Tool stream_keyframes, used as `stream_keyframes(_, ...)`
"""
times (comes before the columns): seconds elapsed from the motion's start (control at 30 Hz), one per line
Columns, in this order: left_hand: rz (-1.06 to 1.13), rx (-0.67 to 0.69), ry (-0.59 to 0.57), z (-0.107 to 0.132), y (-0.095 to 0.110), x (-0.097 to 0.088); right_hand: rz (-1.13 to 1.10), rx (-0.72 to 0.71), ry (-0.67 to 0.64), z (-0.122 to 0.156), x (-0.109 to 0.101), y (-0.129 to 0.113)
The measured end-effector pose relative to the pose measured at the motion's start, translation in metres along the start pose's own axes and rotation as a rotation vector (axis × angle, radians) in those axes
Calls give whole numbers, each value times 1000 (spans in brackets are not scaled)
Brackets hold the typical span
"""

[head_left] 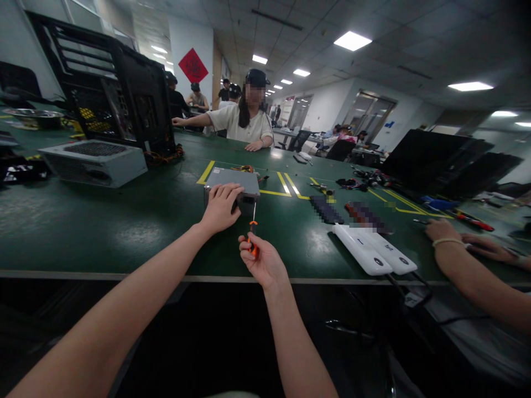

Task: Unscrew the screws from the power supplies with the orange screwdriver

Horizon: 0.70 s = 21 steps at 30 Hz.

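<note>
My left hand (220,206) rests on the near top edge of a grey power supply unit (236,182) that lies on the green table (103,226), its fingers curled over the box's front. My right hand (262,258) is closed around an orange-handled screwdriver (253,232). The screwdriver's thin shaft points up toward the near face of the power supply. Orange and black wires show behind the box.
A second power supply (94,161) and an open black computer case (120,94) stand at the left. Two white devices (373,251) lie at the right, by another person's hands (460,240). A person in a white shirt (244,122) sits across the table. Tools and cables are scattered at the right.
</note>
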<state>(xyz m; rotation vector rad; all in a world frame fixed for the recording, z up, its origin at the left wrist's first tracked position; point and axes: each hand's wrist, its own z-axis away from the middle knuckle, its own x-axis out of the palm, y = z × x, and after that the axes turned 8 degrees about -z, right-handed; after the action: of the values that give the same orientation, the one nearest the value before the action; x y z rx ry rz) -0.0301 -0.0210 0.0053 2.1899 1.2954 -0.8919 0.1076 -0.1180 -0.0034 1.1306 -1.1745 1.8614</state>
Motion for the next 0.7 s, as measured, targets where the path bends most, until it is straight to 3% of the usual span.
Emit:
stream_keyframes(0.27, -15, 3, 12, 0, 0, 1, -100, 125, -35, 3, 4, -6)
stream_keyframes(0.7, -18, 5, 18, 0, -1, 0, -141, 57, -38, 2, 1, -5)
